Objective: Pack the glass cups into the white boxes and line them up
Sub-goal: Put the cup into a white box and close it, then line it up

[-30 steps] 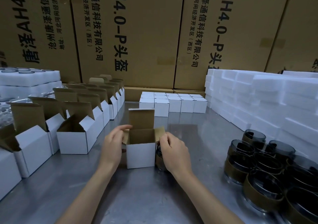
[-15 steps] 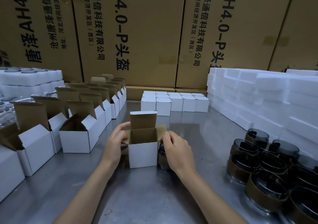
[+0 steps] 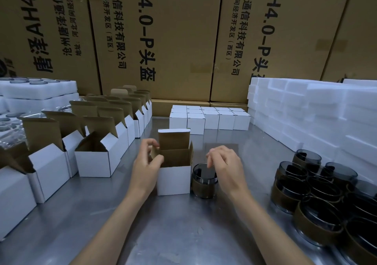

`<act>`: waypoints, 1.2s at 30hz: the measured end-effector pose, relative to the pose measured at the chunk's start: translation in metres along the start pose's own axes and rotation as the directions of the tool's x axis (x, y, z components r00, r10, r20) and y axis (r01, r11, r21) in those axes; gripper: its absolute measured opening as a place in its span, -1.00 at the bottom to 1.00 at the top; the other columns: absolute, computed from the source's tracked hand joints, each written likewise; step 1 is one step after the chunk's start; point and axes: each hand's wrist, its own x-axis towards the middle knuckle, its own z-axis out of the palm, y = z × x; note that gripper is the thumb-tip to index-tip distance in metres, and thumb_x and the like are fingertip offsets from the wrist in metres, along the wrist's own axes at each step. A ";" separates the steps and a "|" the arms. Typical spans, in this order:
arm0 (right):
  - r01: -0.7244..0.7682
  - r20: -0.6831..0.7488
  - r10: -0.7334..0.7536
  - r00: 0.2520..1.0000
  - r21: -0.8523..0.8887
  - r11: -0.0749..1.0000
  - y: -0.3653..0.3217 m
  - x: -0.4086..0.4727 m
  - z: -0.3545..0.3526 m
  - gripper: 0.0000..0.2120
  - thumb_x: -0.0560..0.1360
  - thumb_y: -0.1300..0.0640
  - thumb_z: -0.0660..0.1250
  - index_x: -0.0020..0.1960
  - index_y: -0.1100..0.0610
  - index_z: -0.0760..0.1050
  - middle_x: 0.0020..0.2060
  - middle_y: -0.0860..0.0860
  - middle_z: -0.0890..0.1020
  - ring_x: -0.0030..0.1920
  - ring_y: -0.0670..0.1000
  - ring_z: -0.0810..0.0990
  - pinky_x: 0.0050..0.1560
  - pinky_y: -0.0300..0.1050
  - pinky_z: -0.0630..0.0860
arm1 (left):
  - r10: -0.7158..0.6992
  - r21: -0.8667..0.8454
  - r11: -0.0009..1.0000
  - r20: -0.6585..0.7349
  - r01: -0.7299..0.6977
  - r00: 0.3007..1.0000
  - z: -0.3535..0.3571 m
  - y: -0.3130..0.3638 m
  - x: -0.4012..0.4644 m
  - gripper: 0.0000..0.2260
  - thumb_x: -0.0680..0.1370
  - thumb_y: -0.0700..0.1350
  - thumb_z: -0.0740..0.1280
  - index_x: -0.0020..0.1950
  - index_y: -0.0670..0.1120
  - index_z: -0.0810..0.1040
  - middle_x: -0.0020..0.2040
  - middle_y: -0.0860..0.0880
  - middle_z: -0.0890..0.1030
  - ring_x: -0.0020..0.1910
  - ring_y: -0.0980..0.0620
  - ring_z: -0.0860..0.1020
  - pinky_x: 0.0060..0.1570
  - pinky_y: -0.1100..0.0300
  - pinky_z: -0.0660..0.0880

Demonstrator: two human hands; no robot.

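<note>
An open white box (image 3: 173, 180) stands in the middle of the metal table (image 3: 183, 234) with its brown lid flap upright. My left hand (image 3: 145, 162) is at the box's left side and pinches the small left flap between thumb and fingers. A smoky glass cup (image 3: 204, 185) with a brown sleeve stands right beside the box, touching its right wall. Just above that cup hovers my right hand (image 3: 224, 162), fingers loosely curled, one fingertip down at the rim. It holds nothing.
Several open white boxes (image 3: 95, 162) stand in rows at the left. Closed white boxes (image 3: 212, 120) are lined up at the back. Foam blocks (image 3: 306, 112) are stacked on the right, with a cluster of glass cups (image 3: 318, 193) in front. Large cartons (image 3: 173, 40) wall the back.
My right hand has come off the box's right flap and moved right, uncovering the cup. My left hand has stayed at the left flap.
</note>
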 end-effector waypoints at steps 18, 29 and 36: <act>0.202 0.073 -0.191 0.979 -0.207 0.957 -0.001 0.014 -0.024 -0.76 0.45 0.08 0.43 -0.37 -0.06 0.47 0.07 -0.19 0.50 0.15 -0.19 0.20 0.12 -0.34 0.22 | 0.027 0.089 0.995 0.076 -0.033 0.997 0.003 0.005 -0.003 -0.64 0.44 -0.09 0.24 0.19 0.22 0.41 0.21 0.15 0.41 0.08 0.32 0.37 0.01 0.38 0.28; 0.530 -0.168 -0.558 0.813 -0.186 0.828 -0.041 -0.015 0.015 -0.86 0.45 0.01 0.39 -0.13 0.06 0.68 0.27 0.08 0.43 0.26 0.04 0.26 0.29 -0.37 0.13 | 0.056 0.028 0.998 0.081 -0.059 0.995 0.005 0.006 -0.003 -0.65 0.31 0.09 0.27 0.10 0.25 0.47 0.09 0.00 0.57 0.08 0.05 0.55 0.11 0.00 0.52; 0.490 -0.177 -0.519 0.836 -0.185 0.852 -0.035 -0.017 0.029 -0.78 0.50 -0.06 0.29 -0.12 0.01 0.66 0.28 -0.06 0.35 0.24 -0.01 0.26 0.20 -0.17 0.30 | 0.068 -0.005 0.998 0.078 -0.067 0.995 0.004 0.005 -0.003 -0.64 0.30 0.10 0.24 0.10 0.22 0.50 0.08 0.04 0.59 0.11 0.04 0.56 0.13 -0.09 0.51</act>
